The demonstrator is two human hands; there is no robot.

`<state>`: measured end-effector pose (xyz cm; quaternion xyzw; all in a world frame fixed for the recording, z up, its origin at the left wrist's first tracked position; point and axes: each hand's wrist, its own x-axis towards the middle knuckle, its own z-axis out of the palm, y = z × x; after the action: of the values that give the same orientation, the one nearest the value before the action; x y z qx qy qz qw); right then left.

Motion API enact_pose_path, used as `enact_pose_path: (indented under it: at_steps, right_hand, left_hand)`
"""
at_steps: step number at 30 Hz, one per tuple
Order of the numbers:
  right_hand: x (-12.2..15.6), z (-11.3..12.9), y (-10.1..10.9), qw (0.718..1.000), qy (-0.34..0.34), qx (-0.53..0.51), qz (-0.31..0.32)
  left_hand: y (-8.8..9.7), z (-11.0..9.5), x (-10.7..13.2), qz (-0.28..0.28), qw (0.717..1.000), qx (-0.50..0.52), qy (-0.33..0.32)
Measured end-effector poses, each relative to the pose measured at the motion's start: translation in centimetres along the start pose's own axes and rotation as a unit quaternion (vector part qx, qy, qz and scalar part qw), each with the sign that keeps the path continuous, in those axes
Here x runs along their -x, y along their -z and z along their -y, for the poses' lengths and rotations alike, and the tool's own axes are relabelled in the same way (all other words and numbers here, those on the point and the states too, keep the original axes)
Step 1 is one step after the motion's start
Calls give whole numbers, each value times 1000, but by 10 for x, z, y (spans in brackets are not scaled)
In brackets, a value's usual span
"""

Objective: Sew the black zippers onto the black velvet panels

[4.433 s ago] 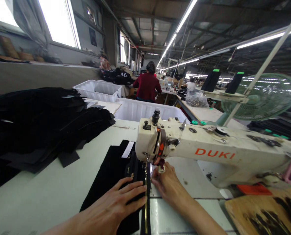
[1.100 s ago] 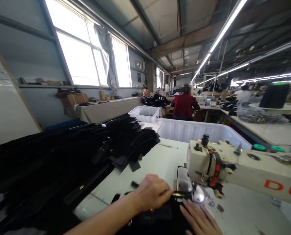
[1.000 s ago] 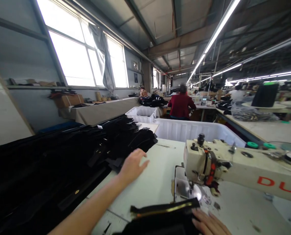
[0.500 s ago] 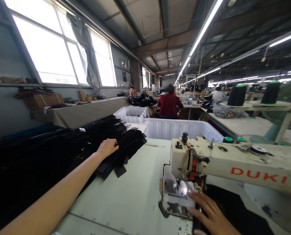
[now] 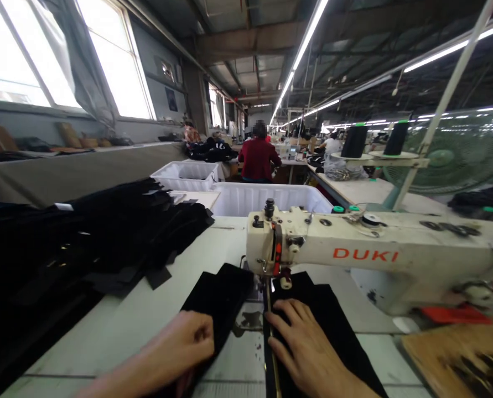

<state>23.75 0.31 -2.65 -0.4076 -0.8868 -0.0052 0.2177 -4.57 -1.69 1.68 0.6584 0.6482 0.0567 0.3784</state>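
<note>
Pinching a black panel (image 5: pixel 221 290), the left hand (image 5: pixel 192 338) curls; the right hand (image 5: pixel 302 340) lies spread on zippered cloth (image 5: pixel 340 326).

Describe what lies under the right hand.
Black fabric shows around the right hand, and a gold-lined strip runs under its fingers; whatever the hand covers cannot be seen.

Left grip (image 5: pixel 191 338) clutches a black fabric panel (image 5: pixel 219 293); right grip (image 5: pixel 300 340) lies spread on black cloth (image 5: pixel 337 320) and gold zipper (image 5: pixel 270 301) at the DUKI sewing machine (image 5: pixel 346 237)
</note>
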Motion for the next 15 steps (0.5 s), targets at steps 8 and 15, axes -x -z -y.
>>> enact_pose_path:
  at_steps: [8, 15]
  right_hand:
    - [7, 2, -6, 999, 23, -14, 41]
    - [8, 4, -20, 999, 47, 13, -21]
  left_hand:
    - [-59, -29, -6, -60, 980, -53, -182]
    - [-69, -13, -27, -239, 873, -201, -374]
